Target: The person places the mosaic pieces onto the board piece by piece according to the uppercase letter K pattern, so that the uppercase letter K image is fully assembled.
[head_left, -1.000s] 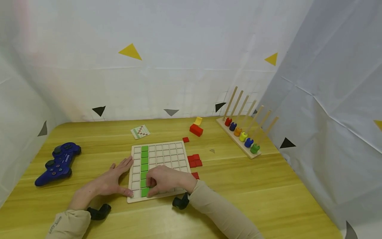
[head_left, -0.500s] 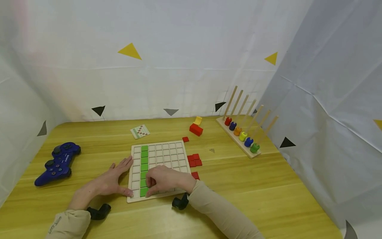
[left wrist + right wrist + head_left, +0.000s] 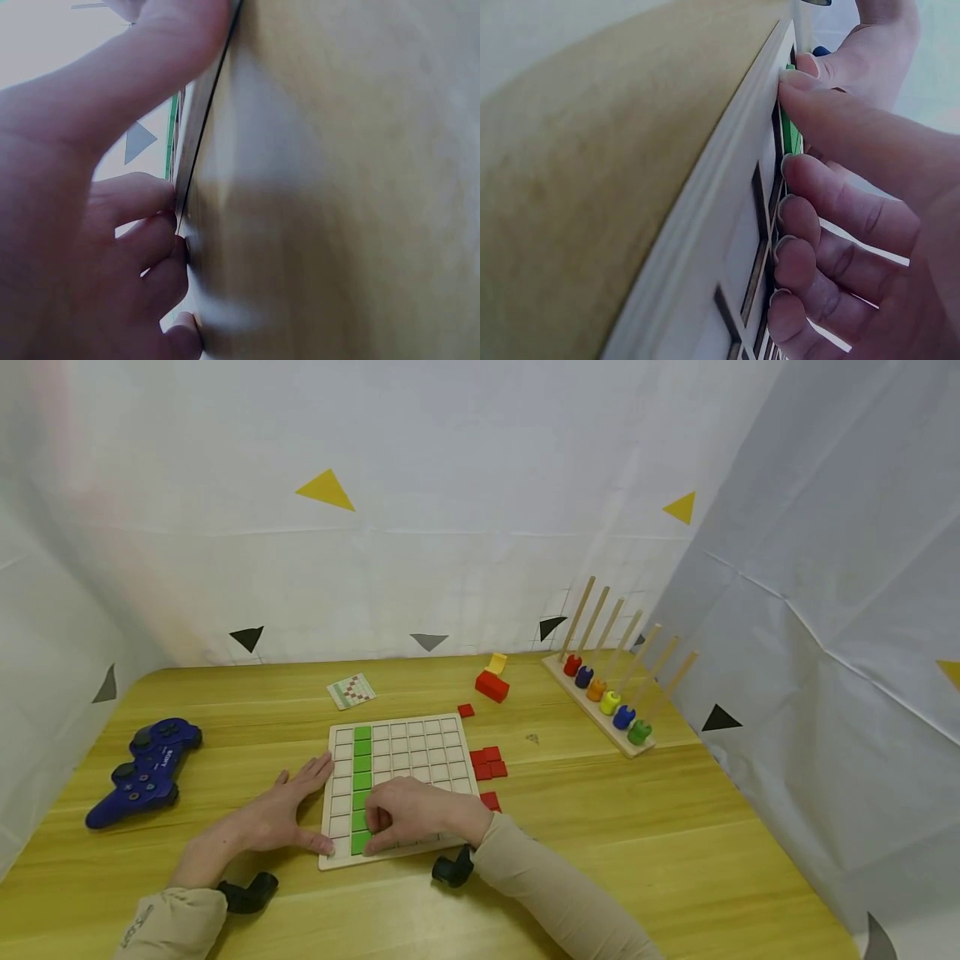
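Observation:
A square wooden grid board [image 3: 450, 748] lies on the table, with a column of green tiles [image 3: 363, 763] along its second column from the left. My left hand [image 3: 273, 814] rests at the board's left edge, fingers spread and thumb on the near left corner. My right hand [image 3: 416, 810] is over the near part of the board with its fingers curled. In the right wrist view, its thumb and forefinger touch a green tile [image 3: 790, 133] at the near end of the column, one at either end of it. The other fingertips lie on the grid.
Several red tiles [image 3: 491, 762] lie against the board's right edge. Behind them are a red block [image 3: 492, 686] and a yellow piece [image 3: 497, 663]. A pattern card [image 3: 351, 692] lies beyond the board. A blue game controller [image 3: 146, 772] is at left, a peg rack [image 3: 600, 706] at right.
My right thumb has shifted very slightly left along the near green tile. The left hand and the other things stay where they were.

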The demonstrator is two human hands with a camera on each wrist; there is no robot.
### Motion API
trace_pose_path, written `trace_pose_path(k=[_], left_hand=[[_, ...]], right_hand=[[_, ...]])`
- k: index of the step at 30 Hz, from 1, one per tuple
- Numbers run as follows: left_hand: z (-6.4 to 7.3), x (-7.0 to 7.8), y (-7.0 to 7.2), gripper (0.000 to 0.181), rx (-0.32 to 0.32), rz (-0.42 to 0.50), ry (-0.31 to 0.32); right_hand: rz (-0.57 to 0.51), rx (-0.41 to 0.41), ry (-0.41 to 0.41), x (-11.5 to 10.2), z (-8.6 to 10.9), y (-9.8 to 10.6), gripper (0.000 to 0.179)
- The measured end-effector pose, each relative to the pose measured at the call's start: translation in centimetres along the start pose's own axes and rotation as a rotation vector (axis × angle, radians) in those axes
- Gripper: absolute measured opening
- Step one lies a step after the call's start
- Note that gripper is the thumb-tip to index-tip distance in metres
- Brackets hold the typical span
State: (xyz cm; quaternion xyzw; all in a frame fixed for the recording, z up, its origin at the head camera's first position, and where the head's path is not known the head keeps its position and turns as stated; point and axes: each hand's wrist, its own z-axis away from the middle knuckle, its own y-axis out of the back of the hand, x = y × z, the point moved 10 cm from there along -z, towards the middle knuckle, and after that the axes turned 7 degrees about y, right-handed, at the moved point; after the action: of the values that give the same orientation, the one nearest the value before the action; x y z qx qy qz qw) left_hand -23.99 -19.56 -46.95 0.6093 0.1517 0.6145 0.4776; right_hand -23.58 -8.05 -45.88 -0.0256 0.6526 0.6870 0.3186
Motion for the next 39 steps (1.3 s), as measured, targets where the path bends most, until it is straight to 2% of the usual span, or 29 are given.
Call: trace_pose_path(k=[7, 10, 15, 18, 25, 31, 35, 39], left_hand=[[0.0, 0.0, 0.0, 0.123, -0.005, 0.002, 0.005], [0.0, 0.0, -0.1, 0.122, -0.007, 0.000, 0.006], [0.0, 0.0, -0.2, 0.122, -0.016, 0.003, 0.011], [0.0, 0.0, -0.3, 0.122, -0.020, 0.008, 0.017], [0.0, 0.1, -0.3, 0.123, -0.014, 0.013, 0.007], [-0.1, 0.1, -0.2, 0.124, -0.012, 0.005, 0.020], [0.0, 0.2, -0.1, 0.124, -0.009, 0.001, 0.024], [0.2, 0.2, 0.1, 0.124, -0.010, 0.003, 0.025]], right_hand=[[-0.018, -0.004, 0.025, 0.0, 0.1, 0.1, 0.021], [-0.049, 0.004, 0.032, 0.0, 0.6, 0.8, 0.021], [-0.080, 0.106, 0.044, 0.8, 1.6, 4.0, 0.026], [-0.089, 0.178, 0.033, 2.0, 2.3, 6.1, 0.031], [-0.166, 0.379, -0.088, 7.0, 4.4, 10.0, 0.036], [-0.229, 0.519, -0.235, 11.5, 6.8, 11.5, 0.037], [-0.215, 0.543, -0.322, 13.9, 8.0, 11.5, 0.038], [-0.212, 0.499, -0.372, 15.7, 8.5, 10.6, 0.042]])
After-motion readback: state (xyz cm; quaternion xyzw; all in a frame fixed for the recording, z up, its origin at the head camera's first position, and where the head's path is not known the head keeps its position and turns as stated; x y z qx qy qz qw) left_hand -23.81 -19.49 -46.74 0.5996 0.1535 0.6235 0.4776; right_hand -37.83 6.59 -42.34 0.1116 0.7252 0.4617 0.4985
